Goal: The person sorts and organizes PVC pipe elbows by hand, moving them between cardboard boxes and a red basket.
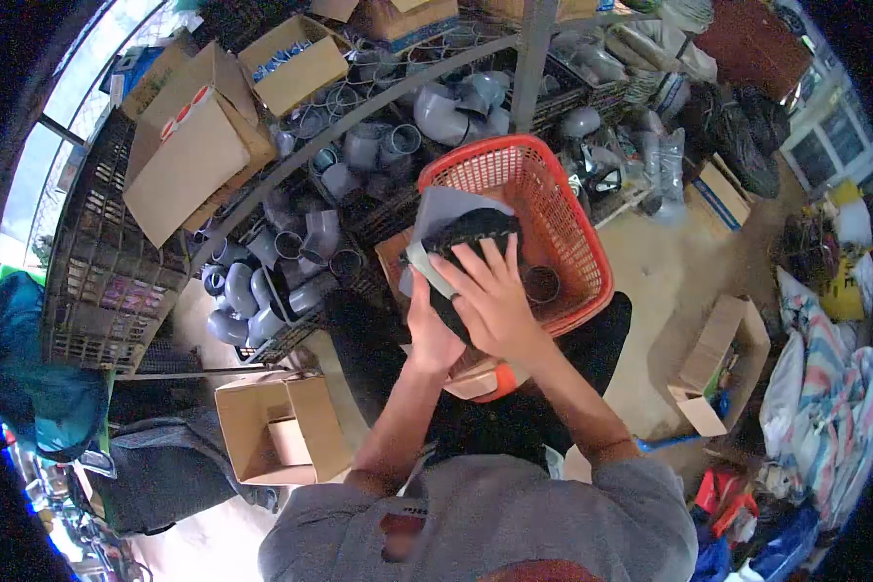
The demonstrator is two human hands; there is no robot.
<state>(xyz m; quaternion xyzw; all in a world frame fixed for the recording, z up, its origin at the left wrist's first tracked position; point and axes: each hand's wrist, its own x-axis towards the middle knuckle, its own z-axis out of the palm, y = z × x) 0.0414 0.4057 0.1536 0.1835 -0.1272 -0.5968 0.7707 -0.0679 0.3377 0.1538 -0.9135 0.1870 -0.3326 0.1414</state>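
In the head view, my right hand (pixel 495 301) lies with spread, bent fingers over a dark rounded piece with a pale rim (pixel 466 231); its exact kind cannot be made out. My left hand (pixel 431 328) grips the near left side of the same piece, thumb up along the pale edge. A grey, sheet-like part (pixel 446 209) shows behind it, beyond my fingers. Both hands are above the left side of a red plastic basket (pixel 592 228), between my knees. A dark ring-shaped fitting (pixel 540 283) sits inside the basket, just right of my right hand.
Grey pipe elbows (pixel 252 301) and other fittings fill crates at the left and back. A metal post (pixel 533 73) and rail stand beyond the basket. Cardboard boxes lie on the floor at left (pixel 296 436) and right (pixel 713 369). Striped sheeting (pixel 815 378) is piled far right.
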